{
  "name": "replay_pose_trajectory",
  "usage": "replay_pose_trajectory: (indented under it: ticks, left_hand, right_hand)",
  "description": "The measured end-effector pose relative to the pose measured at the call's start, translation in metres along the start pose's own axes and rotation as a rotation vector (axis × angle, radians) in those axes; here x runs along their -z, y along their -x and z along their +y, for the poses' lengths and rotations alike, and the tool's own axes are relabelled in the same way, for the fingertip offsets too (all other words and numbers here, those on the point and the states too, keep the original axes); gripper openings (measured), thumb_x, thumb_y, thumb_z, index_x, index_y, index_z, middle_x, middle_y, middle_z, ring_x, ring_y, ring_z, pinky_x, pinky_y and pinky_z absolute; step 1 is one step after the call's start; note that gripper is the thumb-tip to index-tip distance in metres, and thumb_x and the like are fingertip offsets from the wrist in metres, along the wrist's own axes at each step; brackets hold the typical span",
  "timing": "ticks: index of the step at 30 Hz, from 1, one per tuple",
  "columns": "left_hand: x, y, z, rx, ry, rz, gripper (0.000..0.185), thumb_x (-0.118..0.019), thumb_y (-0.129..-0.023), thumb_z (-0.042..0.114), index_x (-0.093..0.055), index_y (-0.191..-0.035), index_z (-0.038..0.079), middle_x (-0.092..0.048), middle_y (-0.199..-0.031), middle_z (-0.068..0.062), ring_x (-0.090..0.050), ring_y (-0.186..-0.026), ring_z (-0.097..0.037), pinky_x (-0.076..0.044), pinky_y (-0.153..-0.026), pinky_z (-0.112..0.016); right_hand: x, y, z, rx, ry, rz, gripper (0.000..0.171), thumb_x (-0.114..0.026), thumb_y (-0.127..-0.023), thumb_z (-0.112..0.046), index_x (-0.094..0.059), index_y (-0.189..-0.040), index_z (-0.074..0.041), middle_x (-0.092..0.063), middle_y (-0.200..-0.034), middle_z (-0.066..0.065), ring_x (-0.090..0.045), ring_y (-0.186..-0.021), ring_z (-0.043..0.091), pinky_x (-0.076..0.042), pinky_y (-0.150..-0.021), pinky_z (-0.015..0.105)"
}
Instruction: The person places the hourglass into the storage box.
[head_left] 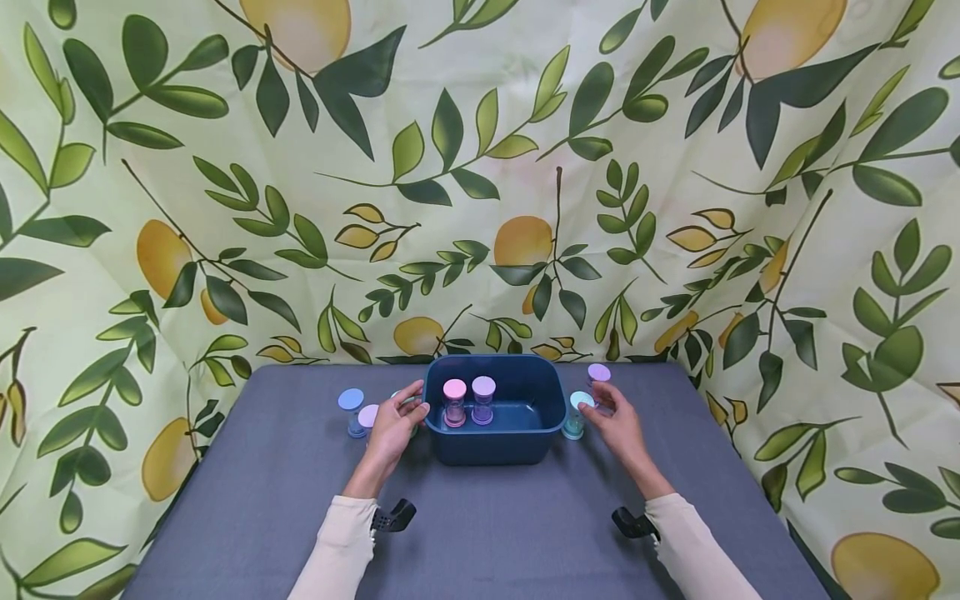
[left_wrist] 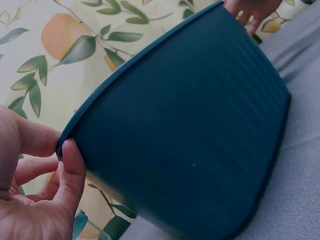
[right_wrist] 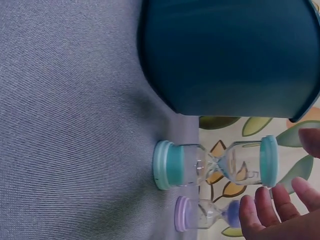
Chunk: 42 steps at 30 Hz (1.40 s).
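A dark teal bin [head_left: 525,433] stands mid-table with a pink hourglass [head_left: 453,402] and a purple hourglass [head_left: 483,400] upright inside. My left hand [head_left: 411,400] lies against the bin's left side. In the left wrist view the thumb [left_wrist: 72,172] presses the bin's outer wall [left_wrist: 200,125] just under the rim, with the other fingers loosely extended. My right hand [head_left: 603,404] hovers with spread fingers [right_wrist: 272,205] beside the top cap of a teal hourglass [right_wrist: 215,162], not closed round it. A lilac hourglass [right_wrist: 205,215] stands just behind it.
Left of the bin stand a blue-capped hourglass [head_left: 350,411] and a lilac-capped one [head_left: 367,417]; a glass piece [left_wrist: 92,232] shows under my left palm. A leaf-and-lemon cloth [head_left: 480,167] backs the grey table [head_left: 487,533]. The table's front half lies bare.
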<state>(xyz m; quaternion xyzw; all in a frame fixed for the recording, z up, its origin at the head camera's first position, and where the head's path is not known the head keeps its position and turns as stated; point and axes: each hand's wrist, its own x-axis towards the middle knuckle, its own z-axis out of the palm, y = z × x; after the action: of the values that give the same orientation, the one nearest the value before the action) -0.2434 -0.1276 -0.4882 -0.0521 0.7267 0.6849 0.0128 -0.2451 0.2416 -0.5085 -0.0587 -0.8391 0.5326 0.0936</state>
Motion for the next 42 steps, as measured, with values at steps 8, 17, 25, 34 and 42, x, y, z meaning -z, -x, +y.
replay_pose_trajectory:
  ticks: [8,17,25,34,42]
  left_hand:
    - [0.001,-0.001,0.000,-0.001,0.023,-0.016,0.049,-0.060,-0.094,0.002,-0.051,-0.142,0.006,-0.052,-0.141,-0.018,-0.056,-0.111,-0.019,-0.052,-0.079,-0.025]
    - [0.001,-0.001,-0.002,-0.007,0.013,-0.008,0.048,-0.061,-0.094,0.004,-0.053,-0.141,0.008,-0.055,-0.139,-0.016,-0.057,-0.109,-0.017,-0.053,-0.089,-0.038]
    - [0.000,-0.002,-0.002,0.015,0.005,-0.003,0.048,-0.061,-0.094,0.005,-0.053,-0.142,0.010,-0.054,-0.140,-0.014,-0.056,-0.116,-0.023,-0.051,-0.095,-0.044]
    - [0.000,-0.001,-0.001,0.026,-0.005,-0.006,0.048,-0.061,-0.095,0.006,-0.053,-0.142,0.011,-0.054,-0.141,-0.013,-0.056,-0.118,-0.025,-0.053,-0.083,-0.026]
    - [0.000,-0.003,-0.002,0.026,0.005,-0.008,0.048,-0.061,-0.095,0.006,-0.053,-0.142,0.011,-0.053,-0.141,-0.013,-0.056,-0.118,-0.024,-0.051,-0.094,-0.041]
  right_hand:
    - [-0.004,-0.003,0.008,-0.019,0.003,-0.036,0.058,-0.072,-0.089,-0.013,-0.047,-0.140,-0.001,-0.052,-0.140,0.022,-0.050,-0.127,0.035,-0.044,-0.106,0.049]
    - [-0.008,-0.004,0.014,-0.041,0.017,-0.073,0.060,-0.071,-0.090,-0.014,-0.045,-0.142,0.001,-0.052,-0.140,0.025,-0.050,-0.129,0.038,-0.046,-0.104,0.050]
    - [-0.010,-0.003,0.017,-0.051,0.033,-0.090,0.060,-0.072,-0.089,-0.017,-0.047,-0.142,-0.002,-0.053,-0.138,0.025,-0.050,-0.129,0.039,-0.047,-0.102,0.051]
    - [-0.012,-0.002,0.020,-0.047,0.065,-0.068,0.059,-0.070,-0.091,-0.016,-0.045,-0.142,0.000,-0.053,-0.137,0.026,-0.050,-0.128,0.040,-0.046,-0.100,0.050]
    - [-0.013,0.000,0.017,-0.053,0.069,-0.045,0.058,-0.070,-0.091,-0.016,-0.046,-0.141,0.001,-0.053,-0.136,0.026,-0.049,-0.127,0.039,-0.045,-0.101,0.048]
